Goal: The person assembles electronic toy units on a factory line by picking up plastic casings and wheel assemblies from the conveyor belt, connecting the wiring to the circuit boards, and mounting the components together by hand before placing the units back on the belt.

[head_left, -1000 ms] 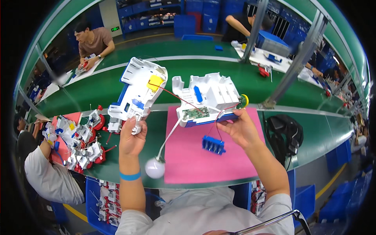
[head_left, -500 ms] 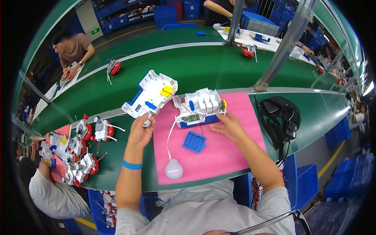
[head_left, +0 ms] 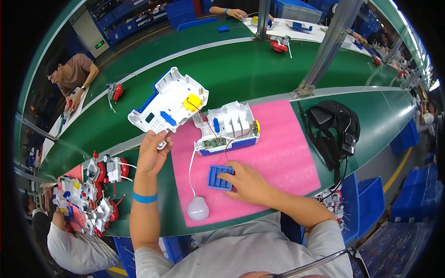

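My left hand point(head_left: 154, 147) grips the lower edge of a white casing half point(head_left: 171, 99), tilted with its inside showing a yellow part and a blue part. Thin wires join it to the other casing half point(head_left: 232, 125), which lies on the pink foam mat point(head_left: 282, 153) with a green circuit board and a blue side. My right hand point(head_left: 243, 181) has its fingers closed on a blue battery holder point(head_left: 218, 178) at the mat's front part. From the lying half, a white cord runs down to a light bulb point(head_left: 198, 209).
Red-and-white assemblies point(head_left: 88, 204) are heaped at my left, near a co-worker's sleeve point(head_left: 79, 241). A black bag point(head_left: 333, 123) with straps lies to the right. Beyond the mat runs a green conveyor belt point(head_left: 232, 69); a metal post point(head_left: 324, 55) rises at its near edge.
My right hand has left the lying casing half and taken hold of the blue battery holder. The left hand still holds the casing half, now a little more to the left.
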The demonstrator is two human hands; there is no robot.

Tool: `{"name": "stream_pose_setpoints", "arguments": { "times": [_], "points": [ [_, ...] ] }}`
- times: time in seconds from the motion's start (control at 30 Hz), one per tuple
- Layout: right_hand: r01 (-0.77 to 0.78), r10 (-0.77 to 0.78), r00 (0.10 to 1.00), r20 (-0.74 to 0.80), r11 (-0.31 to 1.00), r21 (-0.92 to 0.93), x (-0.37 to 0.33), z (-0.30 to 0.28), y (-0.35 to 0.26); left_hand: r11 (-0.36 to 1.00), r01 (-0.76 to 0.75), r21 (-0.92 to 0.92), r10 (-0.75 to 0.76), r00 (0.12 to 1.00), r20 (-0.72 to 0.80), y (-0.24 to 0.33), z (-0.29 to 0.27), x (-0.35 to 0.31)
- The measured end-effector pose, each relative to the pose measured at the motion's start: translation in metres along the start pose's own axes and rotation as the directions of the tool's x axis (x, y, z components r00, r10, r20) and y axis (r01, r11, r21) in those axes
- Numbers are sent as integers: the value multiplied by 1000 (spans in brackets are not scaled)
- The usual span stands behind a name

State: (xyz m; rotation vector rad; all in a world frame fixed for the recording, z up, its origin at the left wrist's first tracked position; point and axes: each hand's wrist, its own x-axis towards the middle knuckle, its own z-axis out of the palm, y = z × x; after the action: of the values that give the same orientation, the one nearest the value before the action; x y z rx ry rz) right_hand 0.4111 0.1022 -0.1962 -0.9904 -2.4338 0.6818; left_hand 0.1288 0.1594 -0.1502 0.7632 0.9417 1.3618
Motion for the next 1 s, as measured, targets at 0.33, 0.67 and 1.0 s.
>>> {"name": "stream_pose_setpoints", "arguments": {
  "times": [0.33, 0.67, 1.0],
  "points": [
    [40, 392, 920, -11, -66, 997, -15, -93, 77, 993, 42, 114, -47, 998, 42, 4, 16, 7],
    [-666, 629, 540, -559, 726, 173, -48, -119, 98, 961, 27, 276, -110, 950, 292, 17, 51, 10],
    [-109, 343, 920, -189, 689, 717, 37, -137, 62, 854, 117, 507, -405, 761, 507, 6, 78, 16]
  ]
}}
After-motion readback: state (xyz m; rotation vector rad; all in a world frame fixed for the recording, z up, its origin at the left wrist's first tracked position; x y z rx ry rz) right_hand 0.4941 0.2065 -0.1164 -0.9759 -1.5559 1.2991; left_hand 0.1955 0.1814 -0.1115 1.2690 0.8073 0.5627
